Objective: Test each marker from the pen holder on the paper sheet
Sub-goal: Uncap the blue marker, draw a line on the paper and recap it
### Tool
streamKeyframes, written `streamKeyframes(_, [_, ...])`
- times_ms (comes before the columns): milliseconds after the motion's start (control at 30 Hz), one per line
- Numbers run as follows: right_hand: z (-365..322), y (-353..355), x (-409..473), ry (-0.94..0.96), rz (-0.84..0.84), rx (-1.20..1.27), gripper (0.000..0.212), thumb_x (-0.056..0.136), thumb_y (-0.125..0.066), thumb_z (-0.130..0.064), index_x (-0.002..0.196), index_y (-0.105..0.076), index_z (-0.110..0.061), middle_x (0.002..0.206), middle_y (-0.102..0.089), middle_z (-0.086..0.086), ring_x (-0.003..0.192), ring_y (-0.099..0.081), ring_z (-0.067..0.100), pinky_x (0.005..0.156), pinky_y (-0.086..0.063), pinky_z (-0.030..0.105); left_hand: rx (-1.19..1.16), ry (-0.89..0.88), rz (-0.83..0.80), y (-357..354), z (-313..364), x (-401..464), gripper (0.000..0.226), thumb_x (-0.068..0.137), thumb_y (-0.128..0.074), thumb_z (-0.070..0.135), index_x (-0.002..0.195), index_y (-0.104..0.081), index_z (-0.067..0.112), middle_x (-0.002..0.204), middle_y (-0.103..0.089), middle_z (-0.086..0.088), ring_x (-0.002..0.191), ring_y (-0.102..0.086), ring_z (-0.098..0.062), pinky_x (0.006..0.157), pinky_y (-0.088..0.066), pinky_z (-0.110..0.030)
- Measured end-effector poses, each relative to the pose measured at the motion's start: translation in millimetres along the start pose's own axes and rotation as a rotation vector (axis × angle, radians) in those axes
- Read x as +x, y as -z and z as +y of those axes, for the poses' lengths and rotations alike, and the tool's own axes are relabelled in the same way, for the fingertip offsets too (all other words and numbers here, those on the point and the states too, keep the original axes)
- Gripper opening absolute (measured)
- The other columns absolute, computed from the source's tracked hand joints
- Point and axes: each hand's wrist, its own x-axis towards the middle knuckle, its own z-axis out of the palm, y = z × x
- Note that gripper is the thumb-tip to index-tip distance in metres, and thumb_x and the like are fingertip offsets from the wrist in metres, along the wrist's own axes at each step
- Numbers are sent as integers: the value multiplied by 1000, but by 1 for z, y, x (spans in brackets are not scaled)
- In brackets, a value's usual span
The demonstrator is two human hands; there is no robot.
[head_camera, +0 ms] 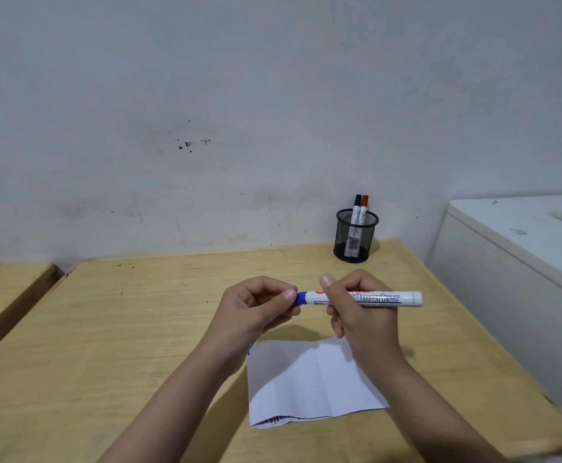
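Your right hand has its grip closed round the marker barrel, held level above the desk; your left hand pinches the blue cap at its left end. The paper sheet lies just below, nearer you.

My one camera sits on my head, looking forward and down over the wooden desk toward the wall; my hands come close below centre, the desk's far edge well beyond them
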Motion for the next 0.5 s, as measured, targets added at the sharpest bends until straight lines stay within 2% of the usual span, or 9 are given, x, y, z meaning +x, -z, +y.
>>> streamKeyframes(133, [-3, -8, -2, 55, 47, 97, 38, 80, -70, -4, 58, -41, 6, 37, -45, 1, 30, -36, 14, 33, -30, 20, -66, -30, 32, -6, 2, -3, 18, 66, -69, 14, 79, -69, 2, 66, -71, -5, 61, -66, -13, 70, -58, -24])
streamKeyframes(300, [-5, -15, -1, 128, 55, 156, 34, 74, -66, -11, 56, -39, -1, 41, -46, 4, 28, -38, 14, 33, -32, 20, -71, -92, 72, -10, 7, -4, 15, 67, -69, 12, 78, -69, 2, 63, -70, -3, 60, -65, -13, 68, -58, -23])
streamKeyframes(400, [-3, -16, 5, 27, -13, 169, 31, 73, -77, -17, 61, -50, -6, 40, -49, 1, 30, -39, 11, 33, -35, 22, 40, -166, 127, -10, 9, -2, 3, 77, -66, 3, 77, -69, 2, 64, -70, -2, 64, -65, -14, 69, -57, -22])
streamKeyframes(467, [0, -17, 9, -127, -54, 238, 33, 64, -76, -33, 70, -59, -6, 44, -53, 0, 32, -41, 9, 33, -37, 23, 106, -227, 200, -8, 12, 4, 8, 79, -65, 1, 75, -70, 7, 63, -70, 1, 65, -65, -14, 71, -58, -23])
streamKeyframes(500, [0, -16, 10, -194, -77, 236, 40, 60, -72, -41, 74, -62, -5, 46, -55, 2, 33, -40, 9, 34, -38, 24, 135, -260, 248, -6, 14, 7, 10, 80, -65, 2, 75, -70, 10, 64, -70, 1, 65, -65, -13, 71, -57, -23])
